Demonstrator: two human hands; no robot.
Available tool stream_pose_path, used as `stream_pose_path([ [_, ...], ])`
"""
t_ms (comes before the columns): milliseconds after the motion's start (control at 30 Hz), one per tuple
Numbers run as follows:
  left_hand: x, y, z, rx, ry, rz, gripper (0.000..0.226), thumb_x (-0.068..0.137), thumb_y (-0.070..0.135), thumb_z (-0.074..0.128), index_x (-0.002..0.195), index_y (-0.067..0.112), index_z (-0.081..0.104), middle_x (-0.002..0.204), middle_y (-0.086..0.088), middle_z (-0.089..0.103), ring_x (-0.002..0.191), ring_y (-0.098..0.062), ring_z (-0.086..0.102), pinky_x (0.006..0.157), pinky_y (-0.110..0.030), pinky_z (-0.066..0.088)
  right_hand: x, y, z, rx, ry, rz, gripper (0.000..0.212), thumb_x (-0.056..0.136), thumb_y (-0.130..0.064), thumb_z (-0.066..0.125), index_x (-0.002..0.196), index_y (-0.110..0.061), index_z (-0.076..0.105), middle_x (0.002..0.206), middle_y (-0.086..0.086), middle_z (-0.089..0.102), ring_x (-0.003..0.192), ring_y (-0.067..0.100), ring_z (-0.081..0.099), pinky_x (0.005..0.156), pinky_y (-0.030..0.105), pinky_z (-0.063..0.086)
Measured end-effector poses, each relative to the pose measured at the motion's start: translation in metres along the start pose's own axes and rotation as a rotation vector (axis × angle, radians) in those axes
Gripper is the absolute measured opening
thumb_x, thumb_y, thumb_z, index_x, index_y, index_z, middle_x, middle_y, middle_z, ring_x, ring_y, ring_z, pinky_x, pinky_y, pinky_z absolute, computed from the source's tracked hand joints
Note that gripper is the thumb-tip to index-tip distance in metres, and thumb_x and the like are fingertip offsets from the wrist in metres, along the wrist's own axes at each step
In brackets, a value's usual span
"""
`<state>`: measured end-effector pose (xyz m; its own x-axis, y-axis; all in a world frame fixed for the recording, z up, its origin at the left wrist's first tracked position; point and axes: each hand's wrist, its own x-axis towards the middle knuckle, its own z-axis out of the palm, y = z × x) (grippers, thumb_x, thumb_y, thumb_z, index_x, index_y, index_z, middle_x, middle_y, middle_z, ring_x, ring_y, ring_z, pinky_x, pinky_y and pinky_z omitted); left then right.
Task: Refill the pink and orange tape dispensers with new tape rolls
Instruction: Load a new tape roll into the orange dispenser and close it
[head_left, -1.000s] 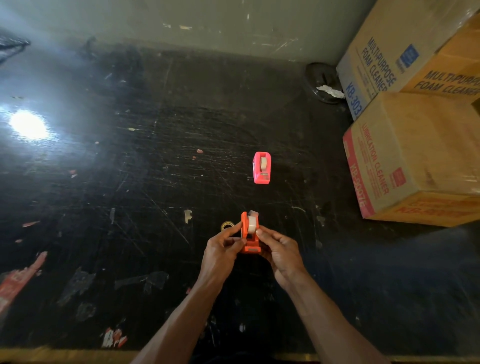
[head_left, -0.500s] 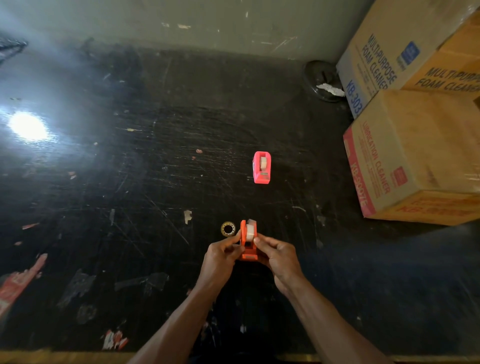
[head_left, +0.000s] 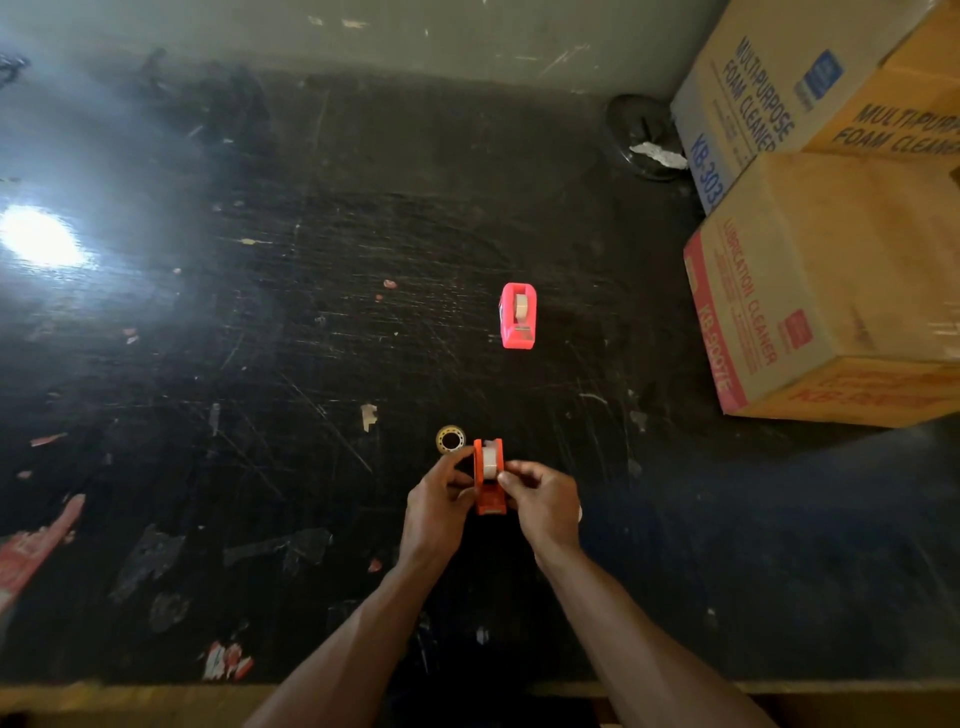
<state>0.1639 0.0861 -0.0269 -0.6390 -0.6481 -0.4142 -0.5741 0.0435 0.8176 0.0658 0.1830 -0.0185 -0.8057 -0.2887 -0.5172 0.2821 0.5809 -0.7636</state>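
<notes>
Our left hand (head_left: 436, 506) and our right hand (head_left: 543, 501) meet low in the middle of the view, both closed on the orange tape dispenser (head_left: 488, 478). The left hand pinches its left side with thumb and fingers curled in; the right hand grips the right side, its fingertips (head_left: 506, 475) touching the edge of the white tape roll (head_left: 489, 460) that sits in the dispenser's well. The dispenser stands upright with its cutter end towards us, at six o'clock. Whether its base touches the black tabletop (head_left: 311, 338) or is held just above it, we cannot tell.

At ten o'clock from the orange dispenser, just beside it, a small yellowish tape ring (head_left: 450, 439) lies flat on the tabletop. At twelve o'clock, well apart from our hands, the pink tape dispenser (head_left: 517, 315) stands by itself with a pale roll showing in its well.

At two o'clock from our hands a cardboard box (head_left: 831, 280) printed "LUBRICATION CLEANER" rests on the table, and beyond it, at one o'clock, a second box (head_left: 769, 88) marked "MULTIPURPOSE FOAM CLEANER" stands tilted against it. To the left of that second box lies a dark round dish (head_left: 641, 136) with a white scrap in it. The tabletop is scratched and dotted with bits of old sticker; a bright glare sits at nine o'clock.
</notes>
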Motion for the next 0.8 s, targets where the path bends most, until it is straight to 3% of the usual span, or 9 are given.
stream_pose_path([
  [100, 0.004, -0.002, 0.002, 0.018, -0.006, 0.04, 0.061, 0.093, 0.004, 0.068, 0.14, 0.039, 0.053, 0.101, 0.01, 0.067, 0.094, -0.005, 0.068, 0.084, -0.026, 0.06, 0.0, -0.001, 0.0, -0.085, 0.03, -0.065, 0.019, 0.093, -0.013, 0.074, 0.111, -0.019, 0.076, 0.105, -0.004, 0.075, 0.099, 0.01, 0.07, 0.097, 0.037, 0.059],
  [167, 0.007, -0.006, 0.003, 0.037, -0.017, 0.062, 0.064, 0.092, 0.005, 0.07, 0.14, 0.043, 0.051, 0.105, 0.009, 0.067, 0.098, -0.008, 0.07, 0.09, -0.035, 0.062, 0.001, -0.002, -0.001, -0.121, 0.035, -0.114, 0.02, 0.094, -0.013, 0.073, 0.114, -0.018, 0.076, 0.11, -0.002, 0.076, 0.099, 0.007, 0.068, 0.095, 0.029, 0.057],
  [267, 0.01, -0.008, 0.003, 0.057, -0.035, 0.075, 0.067, 0.092, 0.007, 0.07, 0.14, 0.049, 0.047, 0.111, 0.009, 0.066, 0.101, -0.008, 0.069, 0.092, -0.036, 0.061, 0.002, -0.004, -0.004, -0.11, 0.02, -0.166, 0.023, 0.097, -0.016, 0.07, 0.119, -0.015, 0.076, 0.115, 0.0, 0.077, 0.101, 0.006, 0.068, 0.086, 0.015, 0.051],
  [433, 0.015, -0.012, 0.003, 0.018, -0.074, 0.093, 0.064, 0.093, 0.006, 0.068, 0.142, 0.044, 0.051, 0.109, 0.008, 0.068, 0.1, -0.006, 0.07, 0.093, -0.034, 0.06, 0.013, -0.007, -0.005, -0.093, -0.03, -0.197, 0.027, 0.093, -0.025, 0.075, 0.118, -0.017, 0.078, 0.115, -0.002, 0.078, 0.107, 0.009, 0.071, 0.098, 0.031, 0.057],
  [533, 0.017, -0.01, -0.002, -0.002, -0.119, 0.12, 0.064, 0.093, 0.004, 0.069, 0.143, 0.04, 0.053, 0.104, 0.007, 0.069, 0.097, -0.006, 0.072, 0.089, -0.027, 0.059, 0.02, -0.013, -0.007, -0.084, -0.088, -0.235, 0.024, 0.093, -0.022, 0.076, 0.115, -0.016, 0.078, 0.115, -0.003, 0.078, 0.108, 0.008, 0.07, 0.092, 0.022, 0.054],
  [633, 0.019, -0.007, -0.005, -0.026, -0.136, 0.124, 0.065, 0.092, 0.003, 0.069, 0.143, 0.04, 0.053, 0.101, 0.006, 0.069, 0.095, -0.005, 0.072, 0.081, -0.019, 0.057, 0.026, -0.018, -0.006, -0.034, -0.153, -0.222, 0.017, 0.09, -0.02, 0.078, 0.107, -0.017, 0.081, 0.107, -0.008, 0.08, 0.103, 0.006, 0.073, 0.095, 0.029, 0.058],
  [800, 0.02, -0.007, -0.005, -0.02, -0.141, 0.12, 0.064, 0.092, 0.003, 0.069, 0.144, 0.037, 0.053, 0.102, 0.005, 0.069, 0.1, -0.009, 0.07, 0.091, -0.028, 0.057, 0.028, -0.02, -0.007, 0.021, -0.194, -0.189, 0.011, 0.092, -0.016, 0.076, 0.102, -0.015, 0.081, 0.104, -0.007, 0.08, 0.096, 0.004, 0.075, 0.091, 0.028, 0.06],
])
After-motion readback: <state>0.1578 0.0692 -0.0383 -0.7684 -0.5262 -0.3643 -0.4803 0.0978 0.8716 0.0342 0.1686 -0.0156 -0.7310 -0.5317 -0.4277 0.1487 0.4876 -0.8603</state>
